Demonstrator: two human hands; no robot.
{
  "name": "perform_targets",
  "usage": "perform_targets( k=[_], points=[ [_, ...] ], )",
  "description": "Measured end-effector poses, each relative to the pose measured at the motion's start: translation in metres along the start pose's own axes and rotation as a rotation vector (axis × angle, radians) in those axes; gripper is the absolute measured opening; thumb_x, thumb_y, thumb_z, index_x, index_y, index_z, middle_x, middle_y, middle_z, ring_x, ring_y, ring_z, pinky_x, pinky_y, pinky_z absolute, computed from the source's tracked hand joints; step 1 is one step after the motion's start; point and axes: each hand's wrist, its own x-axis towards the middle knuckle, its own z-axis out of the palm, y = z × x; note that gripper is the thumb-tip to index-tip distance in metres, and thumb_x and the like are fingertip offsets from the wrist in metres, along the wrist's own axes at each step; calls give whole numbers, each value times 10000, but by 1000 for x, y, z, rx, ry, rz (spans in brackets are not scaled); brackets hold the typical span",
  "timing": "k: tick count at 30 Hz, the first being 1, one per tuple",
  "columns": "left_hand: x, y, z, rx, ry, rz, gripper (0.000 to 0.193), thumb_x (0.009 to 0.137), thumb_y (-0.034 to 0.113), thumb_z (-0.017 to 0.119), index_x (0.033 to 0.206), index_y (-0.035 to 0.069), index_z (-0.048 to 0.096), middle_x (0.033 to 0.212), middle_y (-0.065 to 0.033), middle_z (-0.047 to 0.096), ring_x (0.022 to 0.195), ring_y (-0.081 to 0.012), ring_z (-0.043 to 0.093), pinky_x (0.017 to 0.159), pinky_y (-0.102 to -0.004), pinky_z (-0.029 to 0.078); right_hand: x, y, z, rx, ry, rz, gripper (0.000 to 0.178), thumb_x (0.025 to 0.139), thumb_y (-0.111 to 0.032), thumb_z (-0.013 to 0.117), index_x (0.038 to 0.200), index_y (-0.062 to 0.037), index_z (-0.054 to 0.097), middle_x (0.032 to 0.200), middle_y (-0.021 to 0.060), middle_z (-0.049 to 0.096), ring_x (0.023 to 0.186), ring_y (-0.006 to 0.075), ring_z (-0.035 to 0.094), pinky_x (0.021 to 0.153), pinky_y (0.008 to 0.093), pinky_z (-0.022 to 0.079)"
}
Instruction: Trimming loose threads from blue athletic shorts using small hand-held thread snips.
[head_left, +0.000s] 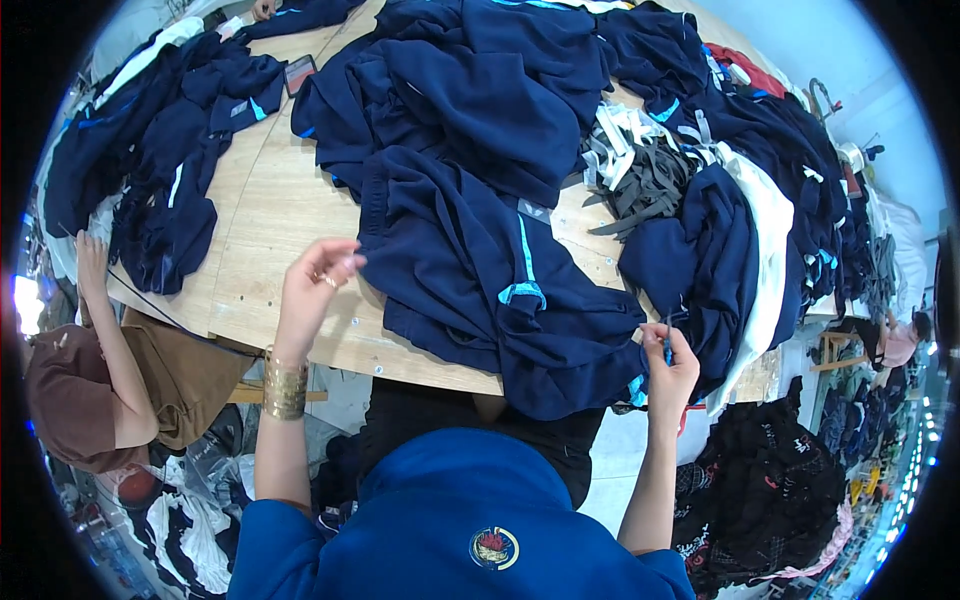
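Note:
Navy trousers with a gathered waistband and light-blue trim lie across the table in front of me. My left hand is raised just left of the waistband, apart from the cloth. Its fingers are curled, thumb and fingertips close together; anything between them is too small to see. At the right end of the trousers, my right hand grips small blue-handled thread snips, their metal tip pointing away from me. The fingertips of that hand are close to the navy cloth.
More navy garments are heaped behind the trousers. Grey and white strips lie to the right, beside a white cloth. A co-worker's arm reaches navy garments at left. Black patterned fabric is piled below the table's right edge.

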Motion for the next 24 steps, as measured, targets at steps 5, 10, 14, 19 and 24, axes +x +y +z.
perform_targets(
  k=[5,10,14,19,24],
  points=[
    [46,-30,4,-14,323,92,287,866,174,610,1120,47,569,1025,-62,608,941,-121,553,814,-278,452,-20,-41,50,-33,-118,-207,85,789,-97,674,837,-36,639,779,74,620,718,167,594,638,265,452],
    [83,-52,13,30,146,-99,360,846,215,641,1143,29,562,1033,-65,618,941,-127,565,841,-268,450,-39,-49,99,-349,-318,-308,240,701,-69,688,927,-72,607,813,121,568,710,331,606,616,386,497],
    [73,-19,15,-192,-24,-235,373,860,207,623,1163,1,551,1066,-75,622,943,-111,581,849,-243,452,9,-13,52,-120,-247,-204,154,761,-156,698,822,-35,626,768,72,648,649,205,619,589,289,463],
    [27,4,-2,-571,-211,-146,383,881,156,589,1214,-16,507,1117,-77,606,1010,-113,567,900,-260,441,54,30,-100,771,149,132,136,865,-187,613,923,-66,591,594,-42,464,440,5,357,381,163,232],
    [-17,-26,-27,-129,-606,-367,515,838,149,640,1283,-21,444,1168,-73,575,1027,-127,545,933,-272,418,21,45,-92,195,235,302,110,870,-165,609,898,-59,623,582,-36,527,392,-2,331,362,168,203]
  ],
)
